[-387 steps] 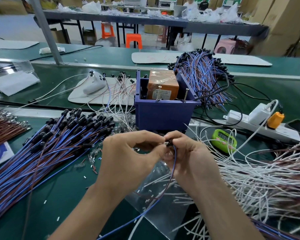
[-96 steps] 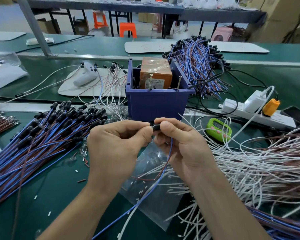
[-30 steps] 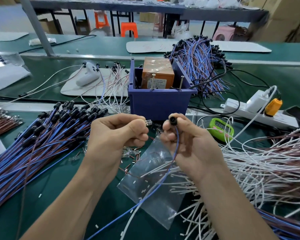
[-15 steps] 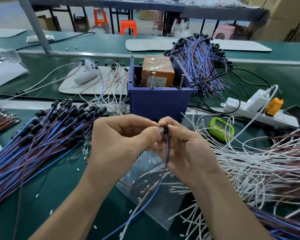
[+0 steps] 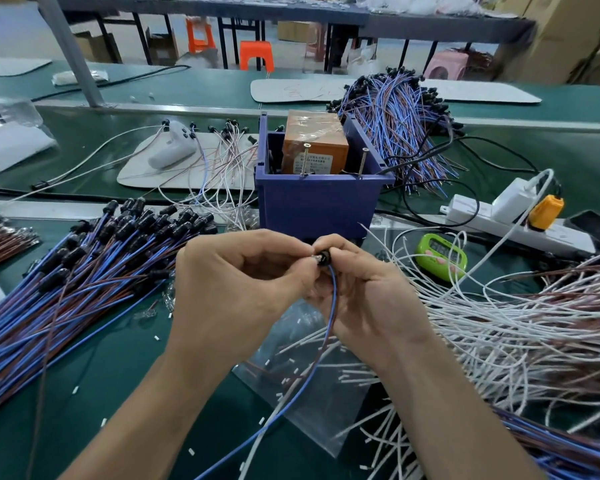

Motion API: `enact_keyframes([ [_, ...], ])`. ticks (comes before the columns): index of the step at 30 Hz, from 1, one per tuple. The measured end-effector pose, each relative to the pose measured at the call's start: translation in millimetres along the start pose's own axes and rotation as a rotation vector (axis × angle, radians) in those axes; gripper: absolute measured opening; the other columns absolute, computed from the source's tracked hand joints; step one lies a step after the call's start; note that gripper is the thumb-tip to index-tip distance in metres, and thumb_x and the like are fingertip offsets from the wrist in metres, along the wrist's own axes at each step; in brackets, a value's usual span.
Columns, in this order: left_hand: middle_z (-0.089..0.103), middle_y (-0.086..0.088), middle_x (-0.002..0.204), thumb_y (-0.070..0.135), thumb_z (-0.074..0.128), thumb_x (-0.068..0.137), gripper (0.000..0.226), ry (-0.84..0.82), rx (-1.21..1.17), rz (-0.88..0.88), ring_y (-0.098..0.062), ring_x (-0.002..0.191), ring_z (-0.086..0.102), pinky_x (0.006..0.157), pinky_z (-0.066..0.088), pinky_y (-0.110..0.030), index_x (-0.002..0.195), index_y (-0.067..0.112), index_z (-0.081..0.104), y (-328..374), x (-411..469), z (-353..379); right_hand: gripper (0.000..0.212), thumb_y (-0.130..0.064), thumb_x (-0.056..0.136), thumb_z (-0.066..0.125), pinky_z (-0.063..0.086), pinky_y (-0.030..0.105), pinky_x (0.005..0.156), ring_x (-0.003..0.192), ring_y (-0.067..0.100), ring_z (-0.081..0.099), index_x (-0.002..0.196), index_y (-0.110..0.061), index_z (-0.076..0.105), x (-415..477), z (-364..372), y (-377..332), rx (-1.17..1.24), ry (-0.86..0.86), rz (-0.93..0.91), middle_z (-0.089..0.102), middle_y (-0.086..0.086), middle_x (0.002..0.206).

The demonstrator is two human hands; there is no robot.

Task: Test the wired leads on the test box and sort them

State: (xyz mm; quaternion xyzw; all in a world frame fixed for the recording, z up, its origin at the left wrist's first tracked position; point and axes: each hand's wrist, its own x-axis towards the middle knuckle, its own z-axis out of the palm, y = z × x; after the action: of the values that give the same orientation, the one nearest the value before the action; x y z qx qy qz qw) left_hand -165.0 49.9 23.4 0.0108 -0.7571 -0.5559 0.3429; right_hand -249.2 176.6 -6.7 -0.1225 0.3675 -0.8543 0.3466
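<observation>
Roughly mid-job, judging by the heaps. Pinched between the left hand (image 5: 236, 282) and the right hand (image 5: 364, 292): one thin blue-and-brown lead with a black cap (image 5: 323, 258). Fingertips of both hands closed tight on the cap end, the wire trailing down toward the near edge of the green bench (image 5: 118, 375). Held in the air just in front of the blue plastic test box (image 5: 316, 202) at mid-bench, clear of the two upright screws (image 5: 305, 159) at its front rim, so probably not yet tested.

Probably sorted already: a broad fan of black-capped blue-and-brown leads (image 5: 84, 271) toward the left edge, and a second such bundle (image 5: 395, 112) behind the box toward the far edge. Impossible to tell pass from fail.

Probably waiting: more blue strands (image 5: 568, 452) at the near right corner.

Nearby:
- Along the right edge, a tangle of thin white wires (image 5: 499, 323), spilling over a clear plastic bag (image 5: 309, 375) beneath the hands.
- Right of the box, a small green timer (image 5: 440, 252) and a white power strip (image 5: 516, 223).
- Draped over the box's right wall, a black cable (image 5: 426, 157).

Possible snags on the way to the screws: that cable and the stray white ends.
</observation>
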Motion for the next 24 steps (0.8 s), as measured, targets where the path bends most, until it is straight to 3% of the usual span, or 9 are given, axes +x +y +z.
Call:
enact_keyframes([
  [4, 0.077, 0.018, 0.073, 0.009, 0.085, 0.075, 0.023, 0.019, 0.106, 0.016, -0.005, 0.061, 0.074, 0.060, 0.058, -0.017, 0.083, 0.030, 0.082, -2.2, -1.5, -1.0, 0.015, -0.010, 0.079, 0.060, 0.047, 0.037, 0.082, 0.075, 0.025, 0.058, 0.083, -0.005, 0.074, -0.2, 0.3, -0.1, -0.065, 0.029, 0.001, 0.066, 0.015, 0.082],
  [9, 0.075, 0.025, 0.075, 0.011, 0.089, 0.075, 0.027, 0.069, 0.240, 0.067, 0.003, 0.063, 0.072, 0.060, 0.057, -0.014, 0.083, 0.035, 0.080, -2.8, -2.4, -0.1, 0.014, -0.008, 0.077, 0.063, 0.051, 0.027, 0.068, 0.059, 0.017, 0.054, 0.076, -0.006, 0.076, -0.8, 3.5, -1.8, -0.036, 0.045, -0.021, 0.066, 0.011, 0.074],
  [14, 0.075, 0.027, 0.082, 0.011, 0.090, 0.076, 0.030, 0.079, 0.233, 0.105, 0.006, 0.068, 0.072, 0.064, 0.055, -0.010, 0.086, 0.037, 0.079, -3.5, -2.8, 0.6, 0.016, -0.006, 0.078, 0.063, 0.047, 0.032, 0.075, 0.056, 0.015, 0.057, 0.075, -0.008, 0.079, 0.0, 2.8, -2.2, -0.052, 0.043, -0.056, 0.067, 0.009, 0.070],
  [19, 0.074, 0.028, 0.091, 0.022, 0.089, 0.076, 0.022, 0.117, 0.284, 0.110, 0.008, 0.070, 0.071, 0.066, 0.055, -0.010, 0.089, 0.037, 0.079, -5.1, -4.2, 2.9, 0.015, -0.007, 0.080, 0.064, 0.052, 0.027, 0.068, 0.057, 0.016, 0.055, 0.078, -0.008, 0.079, 1.4, 0.0, -2.0, -0.053, 0.028, -0.052, 0.068, 0.010, 0.071],
  [24, 0.073, 0.032, 0.091, 0.027, 0.085, 0.076, 0.024, 0.112, 0.284, 0.106, 0.009, 0.070, 0.071, 0.066, 0.055, -0.012, 0.088, 0.046, 0.075, -5.5, -4.1, 2.8, 0.015, -0.007, 0.082, 0.063, 0.049, 0.031, 0.072, 0.057, 0.015, 0.057, 0.079, -0.008, 0.078, 2.6, -1.0, -1.7, -0.082, 0.032, -0.066, 0.068, 0.010, 0.072],
])
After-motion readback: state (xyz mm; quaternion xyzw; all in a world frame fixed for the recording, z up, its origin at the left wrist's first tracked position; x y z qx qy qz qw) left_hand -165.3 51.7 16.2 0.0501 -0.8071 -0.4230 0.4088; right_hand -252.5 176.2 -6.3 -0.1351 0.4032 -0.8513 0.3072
